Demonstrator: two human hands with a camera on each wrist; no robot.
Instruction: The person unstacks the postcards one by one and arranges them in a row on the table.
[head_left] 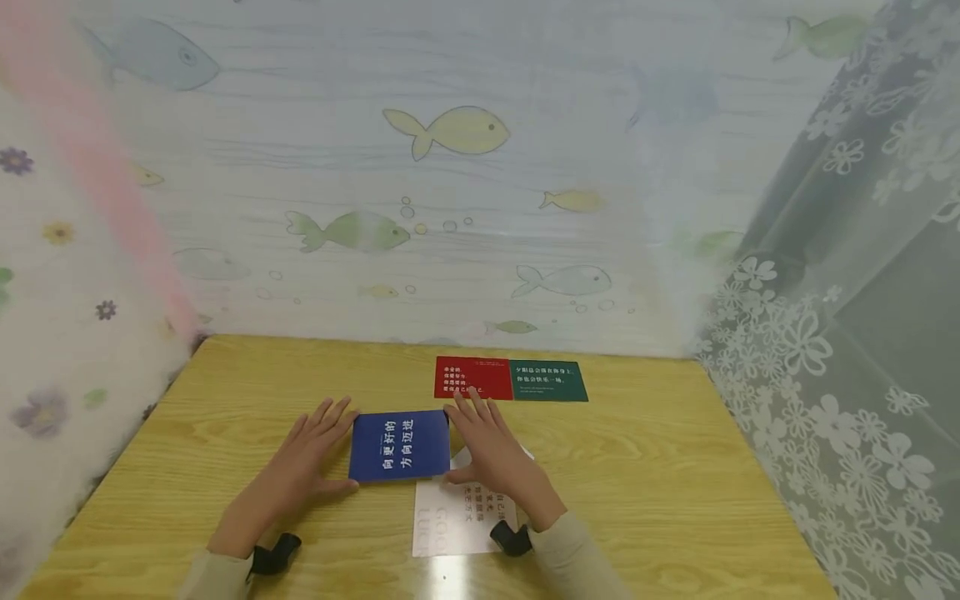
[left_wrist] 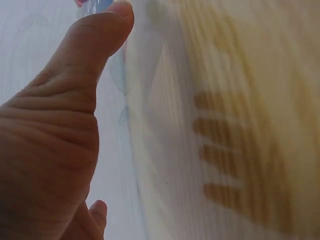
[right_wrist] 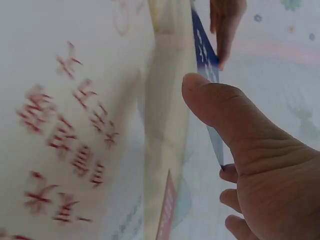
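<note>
A blue card [head_left: 400, 447] with white printed characters is held between both hands, raised off the table in the right wrist view. My left hand [head_left: 300, 457] holds its left side, the thumb at the near corner and a finger at the far one. On the right side, my right hand [head_left: 497, 457] pinches the card's edge with thumb and fingertips. Beneath the right hand lies a white card [head_left: 442, 529] with printed lettering, partly hidden by that hand and the blue card. In the left wrist view, only a sliver of blue shows by the thumb [left_wrist: 95, 50].
Past the hands, a red card [head_left: 491, 377] and a green card [head_left: 552, 382] lie side by side on the wood-grain table [head_left: 645, 467]. A fish-print cloth [head_left: 450, 250] rises behind the table. Lace curtain [head_left: 825, 417] hangs along the right edge.
</note>
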